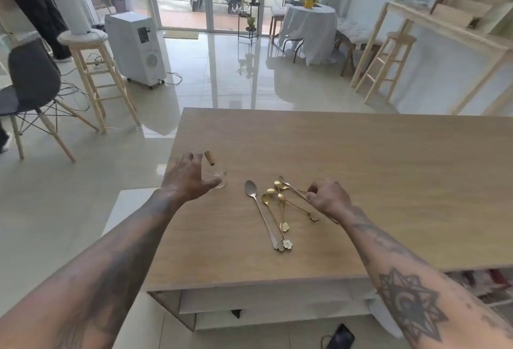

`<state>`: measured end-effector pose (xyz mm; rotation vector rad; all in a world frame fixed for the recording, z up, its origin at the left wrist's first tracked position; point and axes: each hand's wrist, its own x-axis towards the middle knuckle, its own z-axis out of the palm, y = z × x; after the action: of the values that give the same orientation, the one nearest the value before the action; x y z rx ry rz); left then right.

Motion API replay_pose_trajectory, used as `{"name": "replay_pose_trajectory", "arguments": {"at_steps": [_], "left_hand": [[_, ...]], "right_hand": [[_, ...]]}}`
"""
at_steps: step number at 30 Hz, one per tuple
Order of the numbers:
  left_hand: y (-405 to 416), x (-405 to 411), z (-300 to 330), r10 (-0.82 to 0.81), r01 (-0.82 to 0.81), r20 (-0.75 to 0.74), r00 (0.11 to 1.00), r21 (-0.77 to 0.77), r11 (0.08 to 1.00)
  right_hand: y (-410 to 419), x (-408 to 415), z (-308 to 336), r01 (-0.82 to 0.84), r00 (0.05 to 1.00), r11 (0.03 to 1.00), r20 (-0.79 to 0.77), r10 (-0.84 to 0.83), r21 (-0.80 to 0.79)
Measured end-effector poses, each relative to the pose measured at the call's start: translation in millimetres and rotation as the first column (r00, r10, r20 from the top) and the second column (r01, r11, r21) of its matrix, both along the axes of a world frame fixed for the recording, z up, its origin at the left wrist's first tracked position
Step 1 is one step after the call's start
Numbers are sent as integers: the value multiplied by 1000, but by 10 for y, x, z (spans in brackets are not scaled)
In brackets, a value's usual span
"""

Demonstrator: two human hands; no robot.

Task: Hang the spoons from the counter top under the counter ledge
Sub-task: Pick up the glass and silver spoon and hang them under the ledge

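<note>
On counter top [361, 154]: unmarked spoons [277, 204]

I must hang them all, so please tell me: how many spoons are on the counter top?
6, as far as I can tell: one silver spoon lying leftmost, four gold spoons overlapping beside it, and one silver spoon under the right hand. The hand may hide more.

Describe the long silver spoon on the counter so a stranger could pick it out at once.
Start at the wooden counter top and find the cluster of spoons between the two hands. The long silver spoon lies on the cluster's left edge, bowl pointing away from the person. It is plain grey metal and bigger, while its neighbours, the gold spoons, are thin with flower-shaped ends.
</note>
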<state>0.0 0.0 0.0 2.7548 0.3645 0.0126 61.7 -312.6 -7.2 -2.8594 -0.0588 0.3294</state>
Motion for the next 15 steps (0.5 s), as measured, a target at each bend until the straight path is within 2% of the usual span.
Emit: {"name": "replay_pose_trajectory", "arguments": {"at_steps": [5,9,15], "left_hand": [[-63,172,-136,75,-75,1,997,-54,996],[-99,257,-201,94,-93,7,996,-77,993],[-85,329,-283,109,-101,42,993,-155,983]], "right_hand": [[74,100,-264,55,998,993,-24,-58,-104],[73,197,-366,89,996,991,2,-89,-101],[73,262,-437,11,1000,989,-25,-15,-144]]}}
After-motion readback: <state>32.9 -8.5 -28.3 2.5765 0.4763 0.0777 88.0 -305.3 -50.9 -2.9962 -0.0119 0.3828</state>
